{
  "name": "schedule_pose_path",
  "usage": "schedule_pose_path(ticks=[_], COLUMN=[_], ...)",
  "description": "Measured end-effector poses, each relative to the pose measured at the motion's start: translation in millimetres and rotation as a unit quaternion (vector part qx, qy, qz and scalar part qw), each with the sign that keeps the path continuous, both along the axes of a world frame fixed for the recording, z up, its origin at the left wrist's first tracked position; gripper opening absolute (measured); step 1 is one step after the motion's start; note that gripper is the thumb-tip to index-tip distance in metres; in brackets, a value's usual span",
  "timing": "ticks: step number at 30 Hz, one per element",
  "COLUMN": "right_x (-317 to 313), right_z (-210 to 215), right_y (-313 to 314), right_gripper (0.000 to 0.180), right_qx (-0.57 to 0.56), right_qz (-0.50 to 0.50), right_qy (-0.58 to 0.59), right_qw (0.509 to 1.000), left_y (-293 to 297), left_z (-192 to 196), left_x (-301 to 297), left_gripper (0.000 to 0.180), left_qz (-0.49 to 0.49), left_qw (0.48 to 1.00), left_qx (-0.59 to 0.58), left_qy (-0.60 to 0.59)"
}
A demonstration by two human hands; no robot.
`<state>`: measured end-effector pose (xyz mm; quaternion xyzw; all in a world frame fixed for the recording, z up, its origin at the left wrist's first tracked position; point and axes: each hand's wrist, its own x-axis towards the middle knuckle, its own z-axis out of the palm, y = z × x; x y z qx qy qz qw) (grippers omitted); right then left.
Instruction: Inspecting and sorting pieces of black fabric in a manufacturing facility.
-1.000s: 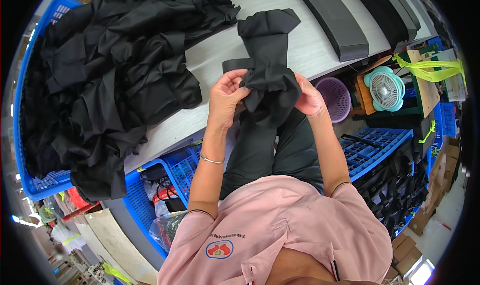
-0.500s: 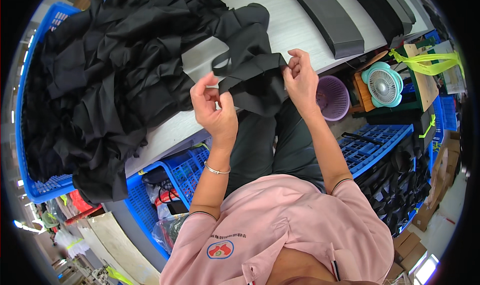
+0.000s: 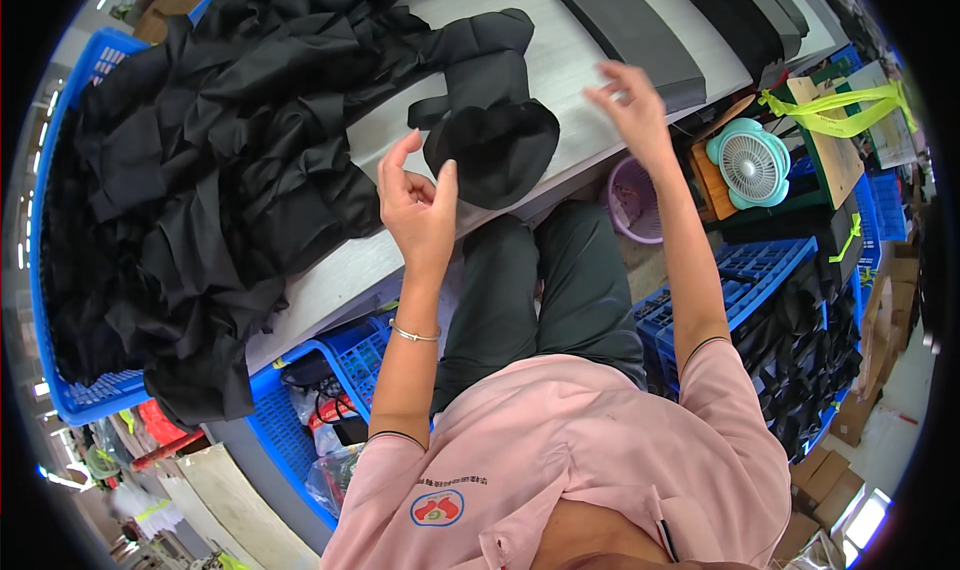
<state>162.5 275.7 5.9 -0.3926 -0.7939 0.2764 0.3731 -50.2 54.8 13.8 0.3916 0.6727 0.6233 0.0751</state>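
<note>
1. The black fabric bag [image 3: 490, 135] lies on the grey worktable [image 3: 560, 80], its rounded lower edge hanging just over the near rim, above the person's lap.
2. The left hand [image 3: 418, 205] is raised beside the bag with loosely curled fingers, holding nothing and not touching it.
3. The right hand [image 3: 628, 105] is spread open in the air over the table, empty, between the bag and the flat grey panels [image 3: 632, 32].
4. Judged from this, the bag has just been set down for shaping. To do it well, both hands should flatten it from the middle outward and square the straps [image 3: 440, 110], keeping it off the big heap of black fabric [image 3: 200, 180] to the left.
5. Blue crates [image 3: 80, 390] hold that heap, and more blue crates [image 3: 760, 270] stand at the right.
6. A teal desk fan [image 3: 750, 165] sits near a cardboard box bound with a yellow-green strap [image 3: 835, 105].
7. A lilac basket [image 3: 632, 198] stands under the table edge.
</note>
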Motion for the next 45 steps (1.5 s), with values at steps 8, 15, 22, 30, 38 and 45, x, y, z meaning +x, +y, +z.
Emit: schedule_pose_path(ticks=[8,15,22,30,38,45], right_x=[24,21,34,46,94,96], right_z=[-32,-24,16,50,36,22], right_y=[51,4,-6,-219,-271,-272], right_gripper=[0.038,0.025,0.027,0.016,0.016,0.018], right_qx=[0.279,0.267,0.343,0.158,-0.308,-0.277], right_qz=[-0.168,-0.187,-0.195,0.006,0.065,-0.008], right_qy=[-0.232,-0.227,-0.217,-0.091,0.138,0.077], right_qw=[0.917,0.918,0.893,0.983,0.939,0.958], left_y=[-27,-54,-52,-28,-45,-53], left_z=[0,-10,-19,-42,-32,-16], left_x=[38,66,85,124,135,124], left_gripper=[0.048,0.036,0.040,0.084,0.087,0.051], left_qz=[-0.031,-0.110,-0.303,-0.397,-0.494,-0.338], left_qw=[0.995,0.972,0.878,0.688,0.593,0.665], left_qx=[0.039,0.017,-0.047,-0.013,0.048,-0.007], left_qy=[-0.092,-0.207,-0.367,-0.607,-0.634,-0.667])
